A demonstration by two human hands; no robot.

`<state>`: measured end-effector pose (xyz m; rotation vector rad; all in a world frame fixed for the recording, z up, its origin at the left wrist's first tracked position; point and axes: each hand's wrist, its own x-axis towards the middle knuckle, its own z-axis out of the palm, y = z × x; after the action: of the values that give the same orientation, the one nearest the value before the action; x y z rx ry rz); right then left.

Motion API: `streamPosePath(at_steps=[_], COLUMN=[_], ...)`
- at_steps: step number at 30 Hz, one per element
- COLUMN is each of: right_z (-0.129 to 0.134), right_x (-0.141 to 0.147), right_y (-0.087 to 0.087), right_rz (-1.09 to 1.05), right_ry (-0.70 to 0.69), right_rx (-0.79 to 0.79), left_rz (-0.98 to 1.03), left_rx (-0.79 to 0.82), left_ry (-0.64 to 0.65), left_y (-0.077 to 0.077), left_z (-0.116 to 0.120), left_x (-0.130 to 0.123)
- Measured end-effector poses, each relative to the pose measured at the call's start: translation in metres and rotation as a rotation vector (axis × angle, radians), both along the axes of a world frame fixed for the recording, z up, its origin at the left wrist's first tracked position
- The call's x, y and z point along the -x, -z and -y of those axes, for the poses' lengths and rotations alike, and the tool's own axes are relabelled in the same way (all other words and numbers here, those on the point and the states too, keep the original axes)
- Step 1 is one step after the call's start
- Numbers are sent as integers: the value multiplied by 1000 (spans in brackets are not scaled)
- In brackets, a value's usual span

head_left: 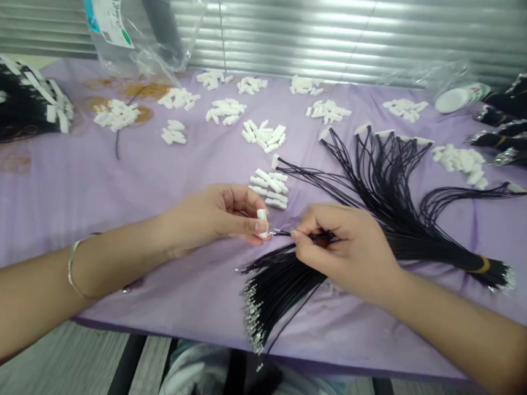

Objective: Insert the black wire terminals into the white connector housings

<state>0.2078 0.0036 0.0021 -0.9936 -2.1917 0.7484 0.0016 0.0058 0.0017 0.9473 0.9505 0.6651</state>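
White connector housing (262, 221) sits clamped between the thumb and forefinger of the left hand (213, 213), seen from the head camera looking down at a table. Its fingers curl in just behind it. Right hand (345, 251) has its thumb and forefinger pressed together on a black wire (284, 232), close to the wire's end. That end's small metal terminal (275, 232) points left at the housing and lies just beside it; the view does not settle whether it touches or has gone in.

Loose black wires (278, 291) spread below the right hand, their bare metal terminals (253, 319) fanning toward the table's near edge. To the right, a yellow band (481, 264) binds a thick black wire bundle (434, 252). Above it, black wires ending in white housings (381, 162) fan toward the far side. A heap of loose white housings (268, 189) lies just beyond the left hand, with more heaps (225, 111) scattered across the purple cloth (51, 203). A metal bangle (73, 267) circles the left wrist. Black wire bundles (518, 130) lie at the far right, beside a white cylinder (457, 97). A clear plastic bag (123, 13) lies at the far edge.
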Motion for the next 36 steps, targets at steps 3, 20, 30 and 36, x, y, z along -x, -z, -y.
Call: streamPosePath(at_steps=[3,20,30,36], right_z=[0,0,3,3], right_x=[0,1,0,0], right_y=[-1,-1,-2,-1], right_rz=[3,62,88,86], right_ry=[-9,-39,-10,40], right_rx=[-11,-95,-123,-76], left_rz=[12,-42,-72,-65], left_rx=[-1,19,-29,-78], left_ry=[4,-13,-8,11], left_y=[1,-2,0,3], left_z=[0,1,0,-1], left_x=[0,-4,-4,-2])
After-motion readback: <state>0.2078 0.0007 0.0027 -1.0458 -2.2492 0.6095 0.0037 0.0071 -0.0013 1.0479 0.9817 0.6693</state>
